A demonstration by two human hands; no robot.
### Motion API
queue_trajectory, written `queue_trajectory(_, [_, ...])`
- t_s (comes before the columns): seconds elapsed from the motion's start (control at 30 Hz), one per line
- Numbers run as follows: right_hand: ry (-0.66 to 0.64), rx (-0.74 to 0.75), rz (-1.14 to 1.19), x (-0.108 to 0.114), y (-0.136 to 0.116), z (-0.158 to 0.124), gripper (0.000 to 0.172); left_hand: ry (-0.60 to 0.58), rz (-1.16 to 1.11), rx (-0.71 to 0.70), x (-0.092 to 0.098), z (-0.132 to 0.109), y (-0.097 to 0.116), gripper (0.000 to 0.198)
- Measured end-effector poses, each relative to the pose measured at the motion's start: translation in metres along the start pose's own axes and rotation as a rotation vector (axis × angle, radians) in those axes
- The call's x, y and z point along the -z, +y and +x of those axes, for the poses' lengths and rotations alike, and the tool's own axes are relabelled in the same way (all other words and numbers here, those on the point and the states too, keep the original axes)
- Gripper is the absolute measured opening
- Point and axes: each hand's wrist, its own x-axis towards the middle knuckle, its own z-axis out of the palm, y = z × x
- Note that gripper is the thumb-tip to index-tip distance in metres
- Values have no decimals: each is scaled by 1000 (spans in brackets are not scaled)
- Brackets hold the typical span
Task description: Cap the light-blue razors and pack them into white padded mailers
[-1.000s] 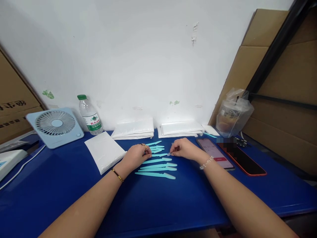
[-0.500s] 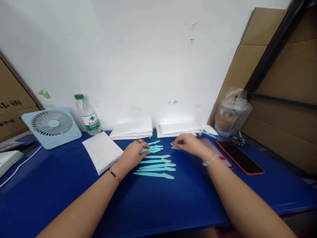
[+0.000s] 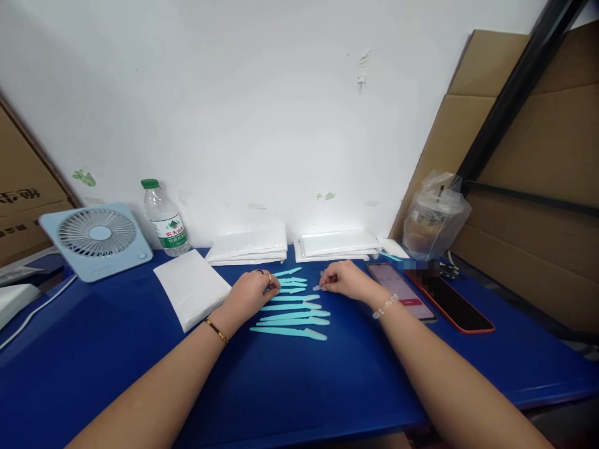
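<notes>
Several turquoise eyebrow razors [image 3: 285, 322] lie side by side on the blue table, their blade ends pointing right. My left hand [image 3: 253, 293] is closed, thumb and fingers pinching the handle of one eyebrow razor [image 3: 294, 290] in the upper part of the row. Its handle end is hidden under the hand. Just right of the blade tips, my right hand [image 3: 345, 279] pinches a small clear plastic cap [image 3: 317, 288]. A gap separates this cap from the razor. The razors nearest me have pale tips that look like such caps.
Stacks of white packets [image 3: 248, 243] stand against the wall, with another white packet [image 3: 189, 290] left of my hand. A blue fan [image 3: 98, 240] and a water bottle [image 3: 166, 218] are at left. Two phones [image 3: 402, 290] [image 3: 461, 305] and a bagged drink cup [image 3: 433, 218] are at right.
My right hand has moved left and slightly toward me, bringing a clear cap closer to the razors. My left hand has shifted slightly downward and now pinches a single razor apart from the others.
</notes>
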Motion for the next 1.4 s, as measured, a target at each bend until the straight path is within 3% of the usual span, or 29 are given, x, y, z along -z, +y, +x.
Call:
queue_trajectory(0.23, [36, 80, -38, -11, -13, 3, 11, 10, -68, 16, -7, 3, 5, 17])
queue_trajectory(0.43, [-12, 167, -14, -15, -20, 3, 11, -46, -134, 5, -12, 4, 14, 19])
queue_trajectory(0.57, [142, 28, -73, 5, -7, -1, 12, 62, -30, -28, -5, 2, 8, 25])
queue_trajectory(0.67, [208, -60, -166, 18, 5, -4, 12, 77, 50, -40, 1, 0, 2, 27])
queue_trajectory(0.97, [98, -38, -159, 5, 11, 1, 8, 9, 231, -64, 4, -4, 14, 27])
queue_trajectory(1.4, [74, 69, -94, -4, -3, 3, 9, -18, 165, -106, -5, -4, 17, 32])
